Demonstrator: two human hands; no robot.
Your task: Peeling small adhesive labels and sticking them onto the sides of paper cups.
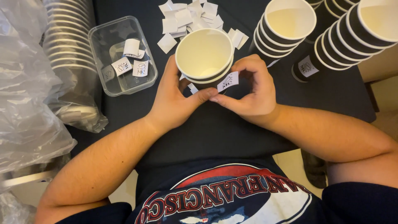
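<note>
In the middle of the frame, the left hand (176,99) grips the black paper cup (204,56); the right hand (251,89) pinches a small white sticker (228,81) against its side; next, I think, comes pressing it flat.

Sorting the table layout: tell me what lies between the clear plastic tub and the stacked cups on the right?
In the head view, the cup in both hands and loose white stickers.
</note>
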